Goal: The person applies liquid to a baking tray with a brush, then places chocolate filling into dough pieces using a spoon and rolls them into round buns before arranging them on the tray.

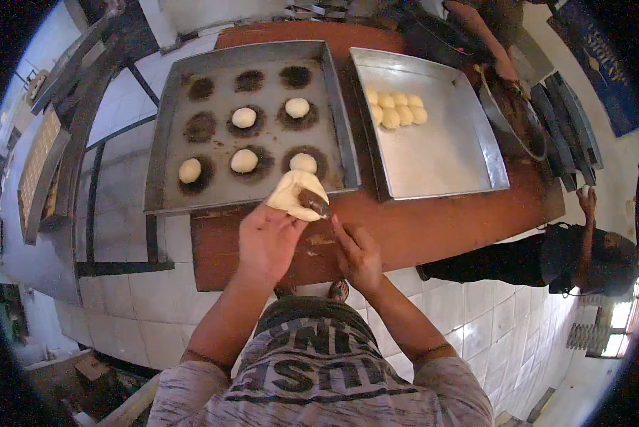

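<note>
My left hand [270,237] holds a flattened piece of dough [286,195] up at the near edge of a worn metal baking tray [218,200]. Dark brown filling [313,202] lies on the dough's right part. My right hand [359,255] is closed around a thin utensil, mostly hidden, whose tip is at the filling. Several round dough balls, among them one ball [243,160], rest on dark round marks in the tray. One more ball [303,162] sits just behind the held dough. In a second metal tray [431,190] to the right, small yellowish balls [391,118] stand close together.
Both trays lie on a reddish-brown table [431,229]. A large round metal pan [511,115] stands at its right, with another person's arm [503,58] reaching into it. A person in dark clothes [559,259] stands at the right. Glass-topped shelving [122,176] is at the left.
</note>
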Tool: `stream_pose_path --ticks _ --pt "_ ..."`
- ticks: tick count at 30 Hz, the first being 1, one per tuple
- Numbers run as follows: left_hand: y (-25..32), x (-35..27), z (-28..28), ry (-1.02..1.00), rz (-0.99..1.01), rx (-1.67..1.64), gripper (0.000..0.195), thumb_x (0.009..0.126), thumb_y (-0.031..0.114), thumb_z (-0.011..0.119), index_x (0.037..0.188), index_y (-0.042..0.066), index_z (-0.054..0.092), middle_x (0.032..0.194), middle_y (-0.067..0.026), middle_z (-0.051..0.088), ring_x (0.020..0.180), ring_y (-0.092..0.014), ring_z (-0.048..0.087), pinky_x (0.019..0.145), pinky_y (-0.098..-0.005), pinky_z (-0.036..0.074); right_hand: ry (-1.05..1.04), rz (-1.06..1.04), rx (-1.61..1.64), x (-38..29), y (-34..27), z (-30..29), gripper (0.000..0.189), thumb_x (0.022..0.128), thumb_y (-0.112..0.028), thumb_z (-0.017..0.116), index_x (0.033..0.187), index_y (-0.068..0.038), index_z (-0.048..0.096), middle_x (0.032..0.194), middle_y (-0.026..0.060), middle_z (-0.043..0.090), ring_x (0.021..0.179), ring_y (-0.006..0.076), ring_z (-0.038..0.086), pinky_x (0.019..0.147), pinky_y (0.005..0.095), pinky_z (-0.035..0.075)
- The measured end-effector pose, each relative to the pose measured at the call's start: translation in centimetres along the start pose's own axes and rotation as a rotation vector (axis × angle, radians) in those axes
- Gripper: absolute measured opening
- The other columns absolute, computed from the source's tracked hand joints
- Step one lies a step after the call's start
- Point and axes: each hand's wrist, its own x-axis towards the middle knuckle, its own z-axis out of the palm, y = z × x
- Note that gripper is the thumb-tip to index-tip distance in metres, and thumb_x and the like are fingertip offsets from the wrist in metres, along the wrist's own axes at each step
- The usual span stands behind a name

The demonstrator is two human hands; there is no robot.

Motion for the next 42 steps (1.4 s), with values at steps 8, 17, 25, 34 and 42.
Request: stream_pose_path --ticks 8,17,25,34,42 --pt "-6.7 -0.7 2.1 -0.089 -0.021 0.281 0.062 0.072 -0.013 0.037 0.133 -0.003 0.03 0.131 -0.0136 0.04 0.124 -0.024 0.038 0.104 -0.0352 0.031 -0.03 0.199 -0.102 -2.3 3.2 -8.1 0.05 0.068 -0.009 0.068 0.117 -0.009 0.058 0.094 0.0092 0.057 0.086 0.0257 0.05 0.082 0.0361 0.039" --pt "-12.7 -2.7 6.4 -0.294 0.342 1.6 0.058 0.088 0.007 0.049 0.138 0.002 0.019 0.123 -0.0172 0.047 0.111 -0.025 0.049 0.093 -0.0313 0.036 0.105 0.161 0.502 0.9 3.0 -13.2 0.029 0.067 -0.018 0.072 0.095 -0.011 0.069 0.093 0.0047 0.057 0.091 0.0243 0.047 0.079 0.034 0.041" --pt "-11.2 -0.8 6.2 0.144 -0.092 0.573 0.03 0.091 0.038 0.049 0.094 0.008 0.052 0.089 -0.0022 0.056 0.077 -0.01 0.053 0.069 -0.0264 0.044 0.042 -0.336 -0.207 -0.4 0.0 -12.2 0.024 0.068 -0.012 0.069 0.092 -0.01 0.067 0.096 0.0035 0.053 0.085 0.0232 0.047 0.077 0.0326 0.039" --pt "-10.4 -2.3 5.2 -0.042 0.147 1.444 0.039 0.093 0.038 0.043 0.104 0.002 0.054 0.091 -0.0041 0.057 0.086 -0.014 0.054 0.075 -0.0274 0.043 -0.028 0.397 0.862 1.8 1.1 -10.3 0.018 0.072 -0.014 0.067 0.089 -0.01 0.066 0.1 0.0072 0.052 0.094 0.0262 0.045 0.085 0.0378 0.037" --pt "-9.4 -2.1 5.9 0.119 -0.144 0.898 0.041 0.093 0.037 0.043 0.105 0.0 0.055 0.097 -0.0056 0.058 0.089 -0.016 0.055 0.079 -0.0275 0.043 -0.014 0.102 0.471 1.8 -0.4 -11.4 0.019 0.077 -0.015 0.063 0.095 -0.011 0.064 0.099 0.006 0.055 0.1 0.0252 0.045 0.09 0.037 0.035"
